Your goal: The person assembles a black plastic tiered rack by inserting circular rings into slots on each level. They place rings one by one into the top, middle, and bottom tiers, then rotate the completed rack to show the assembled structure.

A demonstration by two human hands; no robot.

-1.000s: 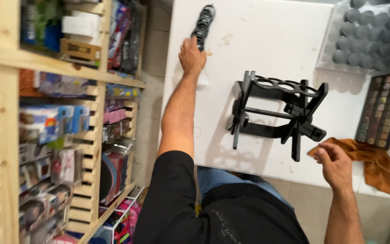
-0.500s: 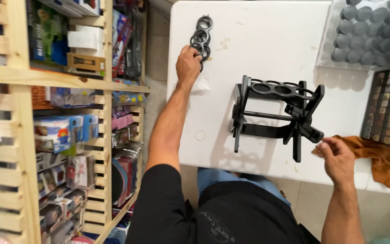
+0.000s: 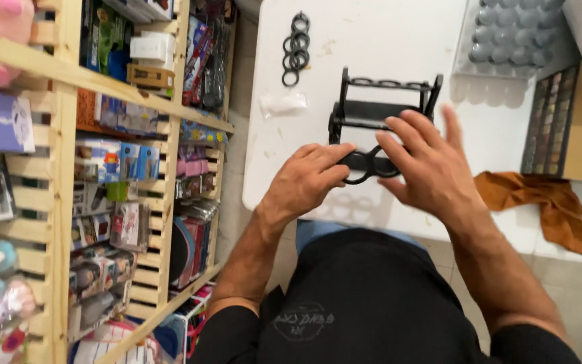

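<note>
Over the white table [image 3: 399, 40]: both hands meet at the black rack [image 3: 372, 111].
Left hand [image 3: 304, 183]: pinching the black ring strip [image 3: 365, 165].
Right hand [image 3: 426, 162]: fingers spread, steadying the strip's other end.
Spare ring strips [image 3: 296, 47]: far edge, well apart.
Risk: a loose, uneven grip could let the strip slip or tip the rack.

A white rectangular surface [image 3: 385, 40] stands on a pale tiled floor [image 3: 237, 168]. Just left of it rises a light wooden slatted shelving unit [image 3: 62, 135] crowded with colourful boxed and packaged goods. The light is soft and even.
</note>
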